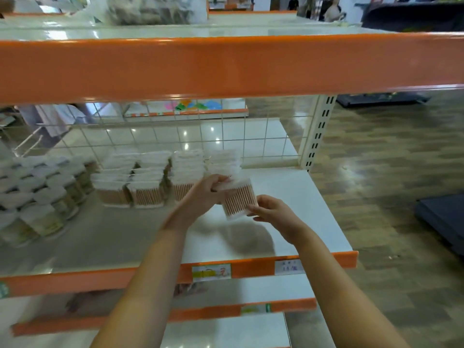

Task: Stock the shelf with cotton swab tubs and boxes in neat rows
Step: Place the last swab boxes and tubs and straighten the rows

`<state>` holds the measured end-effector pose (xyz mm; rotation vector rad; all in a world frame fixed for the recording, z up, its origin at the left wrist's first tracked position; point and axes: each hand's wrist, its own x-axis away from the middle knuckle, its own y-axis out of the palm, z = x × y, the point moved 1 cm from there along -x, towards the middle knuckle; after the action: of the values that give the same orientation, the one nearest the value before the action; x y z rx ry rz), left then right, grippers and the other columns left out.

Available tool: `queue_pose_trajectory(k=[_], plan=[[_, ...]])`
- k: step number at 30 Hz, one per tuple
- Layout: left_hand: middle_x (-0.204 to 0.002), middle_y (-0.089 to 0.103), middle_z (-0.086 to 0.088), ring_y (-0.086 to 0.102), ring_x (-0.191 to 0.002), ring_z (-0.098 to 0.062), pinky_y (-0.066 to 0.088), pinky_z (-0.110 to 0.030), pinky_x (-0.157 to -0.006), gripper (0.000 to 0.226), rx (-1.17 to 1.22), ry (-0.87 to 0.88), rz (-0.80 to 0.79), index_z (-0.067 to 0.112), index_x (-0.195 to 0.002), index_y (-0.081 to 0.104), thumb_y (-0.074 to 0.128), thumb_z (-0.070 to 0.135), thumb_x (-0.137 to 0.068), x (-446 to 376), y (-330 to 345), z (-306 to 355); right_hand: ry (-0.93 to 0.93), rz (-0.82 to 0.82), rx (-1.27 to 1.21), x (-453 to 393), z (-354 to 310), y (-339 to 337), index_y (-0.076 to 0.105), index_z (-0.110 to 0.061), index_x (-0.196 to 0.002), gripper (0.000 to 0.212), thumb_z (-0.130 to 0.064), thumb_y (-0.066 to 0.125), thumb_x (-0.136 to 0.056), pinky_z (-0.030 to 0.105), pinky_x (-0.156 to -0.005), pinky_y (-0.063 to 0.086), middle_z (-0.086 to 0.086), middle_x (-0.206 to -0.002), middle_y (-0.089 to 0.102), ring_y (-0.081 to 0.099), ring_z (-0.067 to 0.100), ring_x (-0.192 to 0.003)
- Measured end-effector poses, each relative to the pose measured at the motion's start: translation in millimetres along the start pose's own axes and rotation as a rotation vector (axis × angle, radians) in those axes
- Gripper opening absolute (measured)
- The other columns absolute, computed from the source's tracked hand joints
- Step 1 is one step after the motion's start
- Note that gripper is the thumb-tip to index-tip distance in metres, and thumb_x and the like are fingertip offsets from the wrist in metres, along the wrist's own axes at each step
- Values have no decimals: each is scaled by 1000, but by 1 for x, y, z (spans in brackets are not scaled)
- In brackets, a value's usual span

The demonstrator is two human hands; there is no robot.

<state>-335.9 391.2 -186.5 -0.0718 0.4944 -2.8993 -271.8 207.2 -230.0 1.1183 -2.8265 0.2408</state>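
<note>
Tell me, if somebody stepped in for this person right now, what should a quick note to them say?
Left hand grips the top of a clear cotton swab box; right hand touches its lower corner, above the shelf.
Done: rows of swab boxes at the back, round tubs to the left.
Left: set this box at the right end of the rows, then fill the shelf's bare right and front.
</note>
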Motion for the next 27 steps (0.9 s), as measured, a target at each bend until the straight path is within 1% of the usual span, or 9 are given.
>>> queue_pose_trajectory(k=[4, 6, 8, 12, 15, 18, 21, 24, 27], plan=[[-115, 66, -9, 64, -105, -21, 55, -32, -87, 43, 302, 31, -116, 9, -125, 55, 59, 27, -85, 26, -4, -4, 17, -86, -141, 9, 1, 2, 58, -3, -113, 27, -22, 55, -93, 33, -92, 51, 5, -101, 65, 63, 18, -96], [-113, 66, -13, 65, -102, -24, 55, -33, -84, 49, 575, 29, -109, 7, -122, 59, 59, 36, -82, 34, -6, -7, 15, -132, -275, 15, -2, 5, 58, -5, -114, 32, -26, 53, -91, 34, -92, 51, 4, -97, 65, 63, 17, -93], [-111, 67, -13, 65, -101, -24, 55, -32, -81, 48, 746, 29, -76, 7, -119, 62, 59, 36, -81, 38, -7, -9, 9, -190, -374, 21, -7, 10, 58, -6, -114, 34, -28, 52, -89, 35, -91, 51, 4, -95, 64, 62, 18, -91], [-115, 67, -8, 63, -107, -20, 53, -27, -82, 49, 709, 53, -87, 10, -122, 61, 60, 33, -79, 45, 1, -5, 24, -318, -518, 26, -15, 22, 62, -6, -110, 37, -33, 60, -85, 35, -83, 53, 9, -96, 63, 63, 18, -89], [-118, 66, -6, 61, -112, -19, 53, -27, -85, 49, 749, 76, -206, 16, -119, 65, 66, 40, -77, 47, 3, -1, 64, -404, -623, 29, -16, 32, 68, -8, -106, 43, -37, 74, -75, 35, -78, 55, 12, -96, 64, 64, 19, -86], [-135, 55, -8, 50, -127, -24, 49, -33, -94, 52, 765, 91, -314, 13, -134, 50, 54, 35, -87, 45, 3, 1, 104, -462, -710, 31, -13, 42, 72, -8, -101, 42, -36, 79, -70, 34, -75, 57, 10, -92, 68, 66, 17, -82], [-136, 55, -7, 50, -127, -25, 47, -32, -95, 55, 720, 91, -359, 14, -139, 43, 53, 36, -89, 43, 5, 2, 124, -479, -753, 32, -10, 49, 72, -9, -100, 29, -31, 66, -83, 33, -77, 57, 7, -87, 68, 66, 16, -80], [-118, 66, -3, 60, -114, -21, 50, -33, -94, 48, 721, 91, -368, 24, -126, 61, 66, 43, -82, 41, 5, 4, 160, -435, -746, 34, -14, 54, 72, -9, -93, 30, -22, 46, -91, 32, -76, 57, 3, -76, 65, 64, 14, -73], [-97, 70, 0, 66, -93, -14, 55, -27, -75, 38, 717, 106, -341, 28, -113, 69, 69, 43, -78, 39, 4, 5, 218, -382, -747, 33, -17, 55, 61, -1, -101, 26, -14, 40, -96, 31, -71, 58, 6, -73, 62, 64, 14, -66]])
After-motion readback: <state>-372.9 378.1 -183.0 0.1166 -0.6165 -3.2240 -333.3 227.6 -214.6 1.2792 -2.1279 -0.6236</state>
